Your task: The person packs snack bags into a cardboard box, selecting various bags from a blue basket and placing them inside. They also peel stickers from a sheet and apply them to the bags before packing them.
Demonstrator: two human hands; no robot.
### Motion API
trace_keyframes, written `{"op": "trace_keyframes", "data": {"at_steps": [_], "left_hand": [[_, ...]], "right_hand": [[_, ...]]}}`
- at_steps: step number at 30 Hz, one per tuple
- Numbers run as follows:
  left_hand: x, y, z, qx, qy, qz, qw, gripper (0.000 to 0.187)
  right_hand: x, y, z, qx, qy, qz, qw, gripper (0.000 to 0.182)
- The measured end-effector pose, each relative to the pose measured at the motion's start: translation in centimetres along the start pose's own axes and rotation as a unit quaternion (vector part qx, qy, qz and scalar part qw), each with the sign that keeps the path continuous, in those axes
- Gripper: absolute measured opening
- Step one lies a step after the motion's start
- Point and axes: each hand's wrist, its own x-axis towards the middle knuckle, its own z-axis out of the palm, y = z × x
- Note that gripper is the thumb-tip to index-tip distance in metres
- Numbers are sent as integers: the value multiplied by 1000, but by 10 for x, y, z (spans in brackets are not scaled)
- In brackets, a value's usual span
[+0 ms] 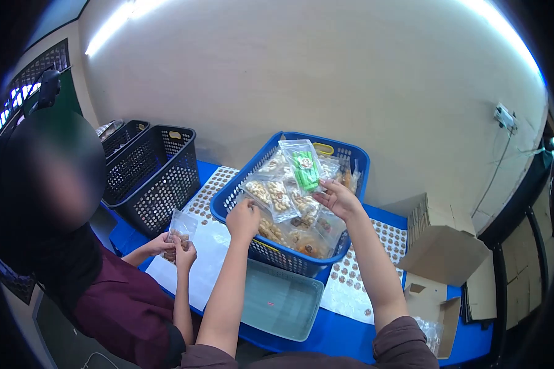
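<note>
My right hand holds the lower edge of a clear bag with green contents and a round label, above the blue basket. My left hand has its fingers closed at the basket's left side, on the edge of a clear bag of pale snacks. More clear bags with pale and orange snacks fill the basket. Left of me, a co-worker's hands hold a small clear bag with brown contents.
Black perforated baskets stand at the back left. A grey tray lies before the blue basket. Sheets of round stickers lie on the blue table. Cardboard boxes stand at right; the co-worker is close at left.
</note>
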Motion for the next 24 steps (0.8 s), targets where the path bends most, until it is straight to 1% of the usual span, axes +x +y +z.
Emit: {"op": "trace_keyframes", "data": {"at_steps": [1,2,4,5,6,8,9,10,11,12,13,15,16,18,19,20,21,22,24], "left_hand": [[-2,3,0,-19,-6,-28,999,25],[-7,4,-1,-19,-11,-23,999,25],[-17,9,-4,75,58,-31,995,25],[-26,6,1,48,77,-55,994,24],[-37,5,7,49,75,-49,995,24],[-62,9,18,6,138,-18,990,22],[-80,20,12,-38,117,-5,992,21],[-98,23,22,-49,138,18,989,22],[-117,24,27,-78,143,49,985,27],[-132,27,33,-109,154,86,978,35],[-150,36,37,-109,158,90,977,35],[-190,57,39,-208,87,60,972,53],[-207,61,38,-209,87,61,972,53],[-232,77,34,-267,-55,78,959,69],[-238,90,29,-270,-54,78,958,69],[-239,109,19,-473,-116,66,871,64],[-244,125,14,-650,-174,46,738,60],[-252,136,18,-654,-174,41,735,60],[-255,160,22,-622,-258,-30,739,51]], "right_hand": [[-25,-2,2,-3,-12,-14,1000,16],[-47,-1,0,0,-6,-17,1000,16],[-87,4,-7,-8,-5,-85,996,16],[-105,6,-11,-2,-4,-104,995,15],[-121,11,-16,2,-1,-108,994,15],[-149,19,-23,7,20,-129,991,14],[-169,18,-15,-3,43,-135,990,12],[-181,27,-19,2,46,-127,991,12],[-189,31,-23,-4,51,-134,990,12],[-193,32,-26,-10,52,-148,988,11],[-201,34,-25,-7,67,-153,986,11],[-217,38,-25,6,69,-169,983,11],[-225,40,-27,18,72,-181,981,11],[-239,46,-36,0,69,-193,979,12],[-249,51,-47,-61,80,-181,978,11],[-257,54,-57,-123,90,-171,973,11],[-272,51,-59,-136,82,-162,974,13],[-286,51,-66,-139,66,-161,975,14],[-311,51,-89,-150,31,-167,974,15]]}}
